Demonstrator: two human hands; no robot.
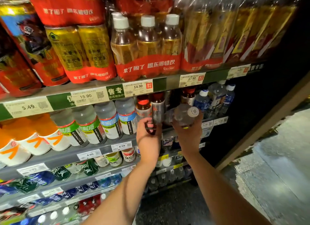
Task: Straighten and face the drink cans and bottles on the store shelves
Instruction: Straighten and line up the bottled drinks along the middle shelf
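My right hand (pixel 187 132) grips a clear bottle (pixel 183 114) tipped on its side, its base with a round sticker turned toward me, in front of the second shelf. My left hand (pixel 148 130) is closed around the lower part of a dark silver bottle with a red cap (pixel 157 107) standing upright on that shelf. Beside it stands another red-capped bottle (pixel 143 107). Further right stand blue-labelled water bottles (pixel 203 100).
White electrolyte bottles with green and blue labels (pixel 107 122) fill the shelf to the left, then orange-and-white bottles (pixel 42 137). Shrink-wrapped multipacks (pixel 146 46) sit on the shelf above. Lower shelves hold several smaller bottles. A wooden post (pixel 261 122) and the floor lie at right.
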